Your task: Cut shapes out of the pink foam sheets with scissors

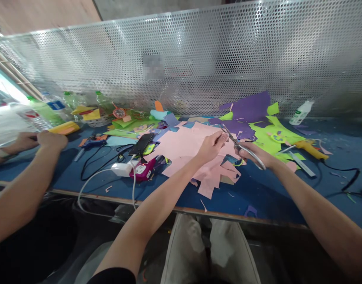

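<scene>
My right hand (pixel 254 153) is closed around a pair of metal scissors (pixel 259 161), whose blades point up and to the left. Just left of the blades, my left hand (pixel 212 146) has its fingers pinched together; whatever is between them is too small to make out. Beneath both hands spreads a pile of pink sheets (pixel 181 142) with jagged cut edges. Purple sheets (pixel 250 107) and lime-green sheets (pixel 265 138) lie behind and to the right of the pink ones.
A yellow glue gun (pixel 312 149) and a white bottle (pixel 301 113) are on the right. To the left are a phone (pixel 142 144), a magenta power strip (pixel 143 170) and looping cables. Another person's hands (pixel 52 141) work farther left. A perforated metal panel (pixel 192 51) backs the blue table (pixel 266 197).
</scene>
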Tool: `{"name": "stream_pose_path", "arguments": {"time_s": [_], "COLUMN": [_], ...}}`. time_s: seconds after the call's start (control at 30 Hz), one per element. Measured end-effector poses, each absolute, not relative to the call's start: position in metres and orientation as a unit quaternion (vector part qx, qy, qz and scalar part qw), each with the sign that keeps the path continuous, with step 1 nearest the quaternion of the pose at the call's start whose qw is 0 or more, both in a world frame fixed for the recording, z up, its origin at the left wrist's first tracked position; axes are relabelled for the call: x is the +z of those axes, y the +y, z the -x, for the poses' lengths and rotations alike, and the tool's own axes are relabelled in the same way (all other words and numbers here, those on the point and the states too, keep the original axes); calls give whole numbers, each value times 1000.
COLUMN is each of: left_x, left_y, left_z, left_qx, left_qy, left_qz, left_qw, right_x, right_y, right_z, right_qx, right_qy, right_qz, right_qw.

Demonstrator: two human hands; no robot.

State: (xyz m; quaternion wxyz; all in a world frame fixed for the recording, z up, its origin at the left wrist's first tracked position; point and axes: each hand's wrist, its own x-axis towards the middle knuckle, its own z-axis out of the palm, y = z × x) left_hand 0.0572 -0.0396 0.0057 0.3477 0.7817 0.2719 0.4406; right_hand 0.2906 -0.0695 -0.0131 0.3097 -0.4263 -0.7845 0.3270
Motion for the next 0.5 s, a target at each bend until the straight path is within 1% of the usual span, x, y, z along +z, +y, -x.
{"name": "stream_pose_path", "arguments": {"time_s": [0.13, 0.5], "left_x": [0, -2], "left_y": [-42, -48], "left_z": [-62, -65], "left_qx": [466, 483], "left_qy": [287, 332], "left_qz": [-763, -763], "left_qw": [343, 273], "right_x": [-19, -17], "right_y": [-72, -83], "right_z": [-285, -262], "right_qx": [358, 306], "right_qy": [-772, -775], "right_qz": [406, 413], "right_qw": [333, 367]}}
